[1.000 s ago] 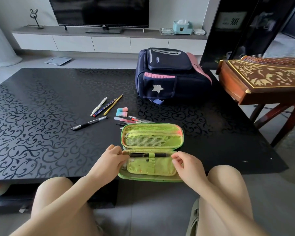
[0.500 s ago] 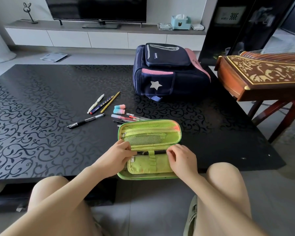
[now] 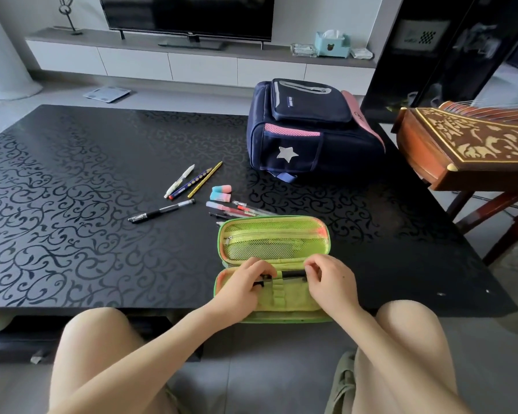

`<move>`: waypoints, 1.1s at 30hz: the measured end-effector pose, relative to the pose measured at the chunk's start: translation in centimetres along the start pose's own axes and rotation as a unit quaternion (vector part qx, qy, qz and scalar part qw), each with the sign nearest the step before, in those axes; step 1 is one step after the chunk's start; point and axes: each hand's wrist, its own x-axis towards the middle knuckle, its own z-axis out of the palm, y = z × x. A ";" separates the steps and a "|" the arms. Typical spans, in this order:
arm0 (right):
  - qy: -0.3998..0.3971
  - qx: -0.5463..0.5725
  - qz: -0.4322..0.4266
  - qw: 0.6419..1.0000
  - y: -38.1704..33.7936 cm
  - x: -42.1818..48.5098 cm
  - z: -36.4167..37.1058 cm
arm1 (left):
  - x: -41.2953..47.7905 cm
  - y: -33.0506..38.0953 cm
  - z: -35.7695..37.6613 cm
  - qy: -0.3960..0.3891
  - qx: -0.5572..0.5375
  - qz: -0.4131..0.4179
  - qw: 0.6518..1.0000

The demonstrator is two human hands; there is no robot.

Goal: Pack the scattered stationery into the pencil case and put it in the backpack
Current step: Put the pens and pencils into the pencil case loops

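A green pencil case (image 3: 274,240) lies open at the table's near edge, its mesh lid folded back. A black pen (image 3: 290,275) lies across its lower half under an elastic loop. My left hand (image 3: 242,286) pinches the pen's left end; my right hand (image 3: 329,282) grips its right end. Beyond the case lie loose items: a black pen (image 3: 162,210), a white pen (image 3: 180,180), a blue pencil (image 3: 189,183), a yellow pencil (image 3: 205,178), two erasers (image 3: 221,192) and pink pens (image 3: 237,209). A navy backpack (image 3: 311,130) stands behind, zipped.
The black patterned table (image 3: 72,204) stretches far to the left. A carved wooden instrument (image 3: 467,147) on a stand sits close at the right. My knees are under the table's near edge. A TV unit stands across the floor.
Both hands have moved closer together over the case's lower half, working the black pen in under the elastic loop. The loose stationery and backpack have stayed put.
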 end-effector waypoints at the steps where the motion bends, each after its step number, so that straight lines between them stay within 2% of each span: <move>1: -0.001 0.002 0.002 1.000 -0.5 0.7 -0.2 | 0.1 -0.1 -0.5 0.010 -0.025 -0.004 1.000; 3: 0.002 0.003 -0.001 1.000 -1.7 3.0 -0.6 | 0.7 -0.8 -1.9 0.067 -0.057 -0.018 0.996; 7: -0.024 -0.046 -0.002 0.999 -3.7 9.5 0.1 | 1.5 -2.1 -5.3 0.177 -0.032 -0.055 0.982; 12: -0.202 -0.161 0.083 0.962 -4.0 16.9 3.5 | 1.2 -4.0 -8.0 0.251 -0.042 -0.106 0.961; 14: -0.249 -0.172 0.116 0.946 -3.8 18.4 4.4 | 0.9 -4.7 -8.6 0.264 -0.045 -0.113 0.957; 17: -0.275 -0.174 0.124 0.937 -3.6 19.2 4.8 | 0.4 -5.7 -9.1 0.269 -0.052 -0.122 0.954; 24: -0.317 -0.268 0.020 0.909 -4.2 19.4 4.4 | 0.7 -6.2 -9.1 0.255 -0.017 -0.118 0.959; 26: -0.285 -0.241 0.021 0.927 -4.7 19.2 3.6 | 0.6 -6.0 -9.2 0.255 0.006 -0.100 0.962; 30: -0.211 -0.099 0.000 0.972 -6.4 16.0 0.2 | 0.3 -5.0 -9.6 0.290 0.108 -0.022 0.951; 33: -0.244 0.032 -0.043 0.968 -8.0 10.6 -2.2 | 0.1 -3.4 -9.1 0.266 0.206 0.078 0.939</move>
